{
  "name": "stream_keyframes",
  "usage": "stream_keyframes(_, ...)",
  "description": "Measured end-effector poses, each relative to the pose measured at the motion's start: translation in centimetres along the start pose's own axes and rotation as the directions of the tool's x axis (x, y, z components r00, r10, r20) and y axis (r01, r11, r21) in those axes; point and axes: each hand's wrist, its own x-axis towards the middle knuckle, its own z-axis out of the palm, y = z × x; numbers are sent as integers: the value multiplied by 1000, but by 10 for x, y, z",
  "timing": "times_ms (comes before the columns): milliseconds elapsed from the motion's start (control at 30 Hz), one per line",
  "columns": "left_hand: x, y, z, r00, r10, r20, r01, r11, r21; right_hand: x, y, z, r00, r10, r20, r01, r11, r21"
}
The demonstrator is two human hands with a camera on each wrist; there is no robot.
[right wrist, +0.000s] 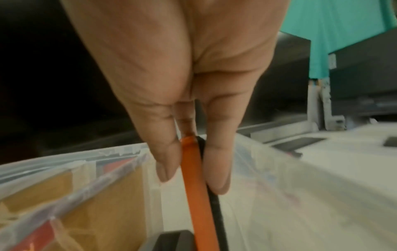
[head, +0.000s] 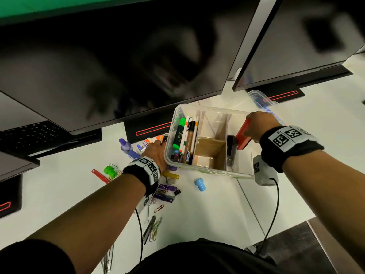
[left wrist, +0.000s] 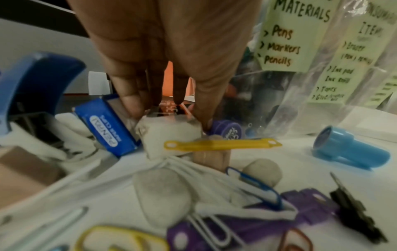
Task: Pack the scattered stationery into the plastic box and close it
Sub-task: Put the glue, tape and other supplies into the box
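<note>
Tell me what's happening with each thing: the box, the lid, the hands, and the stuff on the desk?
plastic box: open, pens in its left compartment.
lid: off, lying behind the box.
right hand: pinching an orange flat thing over the right compartment.
left hand: fingertips down in the pile, grip unclear.
blue stamp: tipped over on the desk.
paper clips: loose, unpacked.

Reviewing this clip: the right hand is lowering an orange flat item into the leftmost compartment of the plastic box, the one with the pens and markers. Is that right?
Not quite. The right hand does hold the orange flat item, pinched between its fingers, but over the rightmost compartment of the plastic box, beside a dark object already there. The pens and markers fill the leftmost compartment. The head view shows it.
</note>
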Motion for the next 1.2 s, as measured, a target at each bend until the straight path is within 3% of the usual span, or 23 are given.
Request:
stream_keyframes(167,-3,1,4,999,-34,-14,34,999,-41,6,5,9,997,-13,72,13,1000,-1)
stream_keyframes(433,-8,-2,1,998,-51,-48,43,985,-165,7,5,3,999,32,9,-33,993,113)
stream_keyframes(567,-16,-12,-14,976,-124,-179,67,954,-292,-2,-12,-5,997,-37,-64,43,994,98)
stream_keyframes(700,-24,-25,-33,944,-180,-277,58,916,-398,-14,-46,-10,983,-178,-56,185,960,209)
stream_keyframes(800,-34,-34,-42,915,-171,-364,-28,876,-482,-23,-72,-7,960,-275,-55,273,870,411)
stream_keyframes(933,-48,-35,-46,900,-64,-431,-174,855,-489,-34,-97,-2,925,-371,-81,334,694,638)
stream_keyframes(1200,-71,-14,-56,885,61,-462,-265,880,-393,-36,-121,-1,931,-306,-200,337,509,792)
